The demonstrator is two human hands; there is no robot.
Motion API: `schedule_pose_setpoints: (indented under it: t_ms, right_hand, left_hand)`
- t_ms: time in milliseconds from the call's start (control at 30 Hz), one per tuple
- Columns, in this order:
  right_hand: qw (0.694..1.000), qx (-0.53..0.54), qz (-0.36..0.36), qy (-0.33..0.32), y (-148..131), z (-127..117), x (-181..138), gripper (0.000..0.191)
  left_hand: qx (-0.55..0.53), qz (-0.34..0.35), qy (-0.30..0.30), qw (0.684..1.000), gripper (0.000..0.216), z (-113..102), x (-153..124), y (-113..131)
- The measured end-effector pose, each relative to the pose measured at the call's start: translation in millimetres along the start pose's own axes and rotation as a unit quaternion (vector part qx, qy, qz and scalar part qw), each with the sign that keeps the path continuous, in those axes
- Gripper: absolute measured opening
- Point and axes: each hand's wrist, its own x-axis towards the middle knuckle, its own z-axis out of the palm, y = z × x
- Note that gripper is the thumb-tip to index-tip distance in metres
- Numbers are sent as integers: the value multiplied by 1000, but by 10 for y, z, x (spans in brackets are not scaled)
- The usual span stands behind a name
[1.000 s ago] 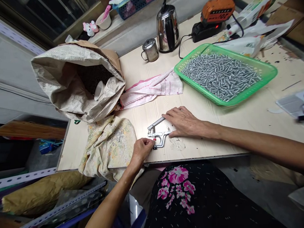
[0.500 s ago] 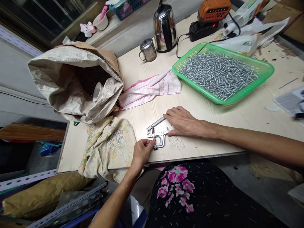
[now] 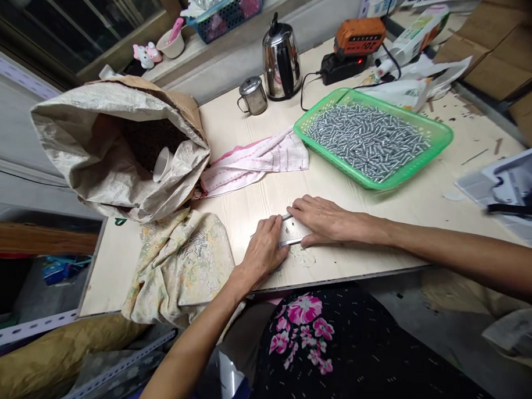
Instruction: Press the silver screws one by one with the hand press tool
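A pair of silver hand-press pliers [image 3: 290, 243] lies low over the near edge of the table. My right hand [image 3: 323, 221] grips the ends of its two spread handles, fingers on the upper one and thumb by the lower. Wrapped over the head of the pliers is my left hand [image 3: 263, 246], which hides the jaws and spring. Whether a small part sits in the jaws cannot be seen. Left of that hand, several small silver metal pins [image 3: 195, 246] lie on a yellow floral cloth [image 3: 163, 267].
A green basket [image 3: 438, 138] full of silver pins [image 3: 368, 137] stands at right. An open woven sack [image 3: 72, 136] with a white cup [image 3: 163, 164] leans at left. Behind are a pink-white towel [image 3: 264, 161], steel mug [image 3: 253, 96], kettle [image 3: 281, 59] and battery on a charger [image 3: 344, 67].
My left hand has gone from pinching at the jaws to covering the head of the pliers. My right hand stays on the handles. The camera view has shifted slightly.
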Motion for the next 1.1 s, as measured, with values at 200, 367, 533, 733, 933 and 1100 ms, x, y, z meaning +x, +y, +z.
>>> schedule_pose_setpoints:
  t_ms: [200, 367, 533, 733, 933, 1100]
  right_hand:
    - [1000, -16, 3, -1, -31, 16, -21, 21]
    - [1000, -11, -5, -28, -75, 98, 16, 13]
    - [999, -20, -33, -25, -92, 106, 23, 20]
    - [1000, 5, -29, 0, 129, -18, 30, 46]
    - [998, 2, -23, 62, 98, -100, 113, 25]
    - [994, -53, -63, 68, -290, -13, 134, 20]
  left_hand:
    - [57, -2, -34, 998, 40, -61, 103, 96]
    - [34, -21, -34, 999, 9, -53, 110, 122]
    - [17, -34, -17, 999, 8, -14, 121, 101]
    - [17, -39, 79, 996, 51, 82, -122, 149]
    - [22, 38, 106, 993, 62, 287, -635, 528]
    - [-32, 105, 155, 982, 31, 264, -864, 696]
